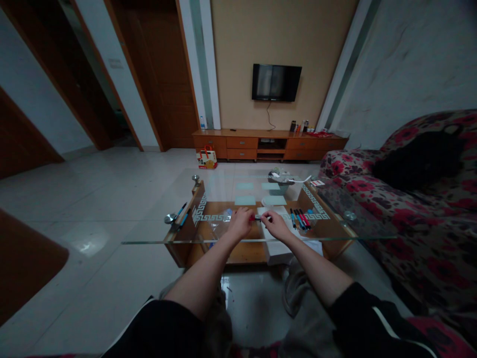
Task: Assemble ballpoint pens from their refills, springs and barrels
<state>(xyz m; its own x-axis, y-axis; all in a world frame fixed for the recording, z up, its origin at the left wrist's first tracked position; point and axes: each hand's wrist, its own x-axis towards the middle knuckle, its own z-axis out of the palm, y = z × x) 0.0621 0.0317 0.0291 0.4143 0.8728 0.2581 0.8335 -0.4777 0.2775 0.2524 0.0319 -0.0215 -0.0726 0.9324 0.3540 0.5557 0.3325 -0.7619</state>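
Over the glass tabletop my two hands meet around a small red pen (254,218) with a dark end. My left hand (241,222) is closed on its left, red part. The fingers of my right hand (275,224) pinch its right, dark end. To the right of my right hand lies a row of several pens (300,219), blue, black and red. Two blue pens (182,217) lie at the left side of the table. Clear plastic packaging (219,226) sits beside my left hand.
The glass table (149,236) has a wooden shelf with a white box (278,252) below. A dark bowl (281,177) holding white items stands at the far side. A flowered sofa (357,184) is on the right, a TV cabinet (242,143) beyond.
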